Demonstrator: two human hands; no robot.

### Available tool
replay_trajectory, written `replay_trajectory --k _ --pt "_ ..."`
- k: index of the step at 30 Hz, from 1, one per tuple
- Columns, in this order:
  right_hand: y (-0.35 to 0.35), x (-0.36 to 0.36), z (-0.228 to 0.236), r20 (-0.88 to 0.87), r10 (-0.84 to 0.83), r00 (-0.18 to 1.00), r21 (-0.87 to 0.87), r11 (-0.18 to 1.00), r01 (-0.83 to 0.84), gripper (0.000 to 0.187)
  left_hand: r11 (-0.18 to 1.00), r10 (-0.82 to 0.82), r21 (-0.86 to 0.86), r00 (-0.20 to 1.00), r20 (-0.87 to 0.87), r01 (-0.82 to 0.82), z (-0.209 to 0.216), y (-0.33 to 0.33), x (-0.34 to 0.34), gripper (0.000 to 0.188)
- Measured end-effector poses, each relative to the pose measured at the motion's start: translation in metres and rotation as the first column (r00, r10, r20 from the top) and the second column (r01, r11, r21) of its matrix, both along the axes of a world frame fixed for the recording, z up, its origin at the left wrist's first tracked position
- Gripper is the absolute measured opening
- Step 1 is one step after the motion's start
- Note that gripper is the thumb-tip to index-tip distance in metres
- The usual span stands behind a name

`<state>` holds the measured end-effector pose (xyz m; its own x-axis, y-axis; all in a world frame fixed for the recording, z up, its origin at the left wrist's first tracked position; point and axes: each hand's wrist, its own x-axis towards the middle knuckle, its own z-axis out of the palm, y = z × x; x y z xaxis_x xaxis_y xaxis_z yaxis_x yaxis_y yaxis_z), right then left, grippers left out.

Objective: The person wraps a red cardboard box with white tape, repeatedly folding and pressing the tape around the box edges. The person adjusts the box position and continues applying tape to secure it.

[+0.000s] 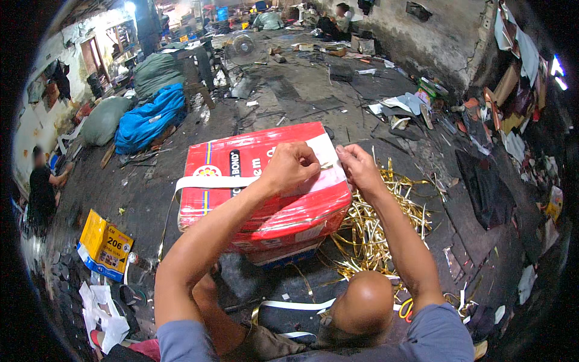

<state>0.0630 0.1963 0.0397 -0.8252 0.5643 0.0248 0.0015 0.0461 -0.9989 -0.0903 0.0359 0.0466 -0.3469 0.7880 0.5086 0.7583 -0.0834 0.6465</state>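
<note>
Premises: a workshop, rough in condition; the trade cannot be established from this view. The dark, grimy floor (158, 181) is strewn with offcuts, among them a scatter of pale flat scraps (395, 108) and a tangled heap of shiny gold strips (367, 238). A red cardboard box under clear wrapping (283, 223) serves as an improvised worktop at floor level. Bulk goods noted on the left: a bulging dark green sack (158, 77) and a bright blue crumpled bundle (151, 117). A round caged fan (242, 49) stands further back. The bare right-hand wall (416, 39) is heavily stained. Other people, including one in black clothing (42, 190), occupy the same space
</note>
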Motion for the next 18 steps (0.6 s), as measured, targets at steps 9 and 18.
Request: replay_trajectory --k 9,18 --pt "0.011 -0.004 -0.017 -0.059 0.036 0.998 0.266 0.964 -0.019 0.029 0.989 0.003 0.149 0.996 0.086 -0.016 -0.001 0.019 0.027 0.009" --pt "0.004 0.004 -0.025 -0.197 0.147 0.969 -0.677 0.695 -0.243 0.027 0.989 -0.049 0.146 0.979 0.198 0.02 -0.004 0.022 0.027 0.008"
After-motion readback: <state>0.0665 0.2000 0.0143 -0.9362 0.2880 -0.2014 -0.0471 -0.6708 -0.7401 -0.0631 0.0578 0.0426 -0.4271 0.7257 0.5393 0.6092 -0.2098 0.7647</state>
